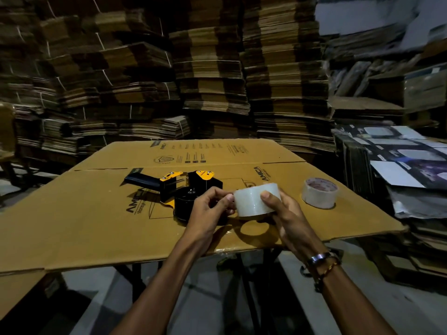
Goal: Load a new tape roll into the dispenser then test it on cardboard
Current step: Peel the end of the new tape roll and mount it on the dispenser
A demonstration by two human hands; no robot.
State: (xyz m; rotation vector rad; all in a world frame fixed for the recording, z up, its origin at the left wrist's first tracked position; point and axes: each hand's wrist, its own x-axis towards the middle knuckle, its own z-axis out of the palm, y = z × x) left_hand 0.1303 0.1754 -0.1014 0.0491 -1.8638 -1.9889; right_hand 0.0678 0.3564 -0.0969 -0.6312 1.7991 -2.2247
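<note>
A clear tape roll [251, 201] is held above the flattened cardboard sheet [84, 213]. My right hand [287, 213] grips it from the right with the thumb on its outer face. My left hand [210, 209] pinches the roll's left edge with fingertips. Just behind my left hand the black and yellow tape dispenser [179, 187] lies on its side on the cardboard, handle pointing left, its round hub bare. A second tape roll [319, 193] with a printed core lies flat on the cardboard to the right.
Tall stacks of flattened cartons [208, 68] fill the background. A pile of printed sheets [401, 155] sits to the right of the cardboard. The cardboard rests on a dark stand [242, 267] over a grey floor.
</note>
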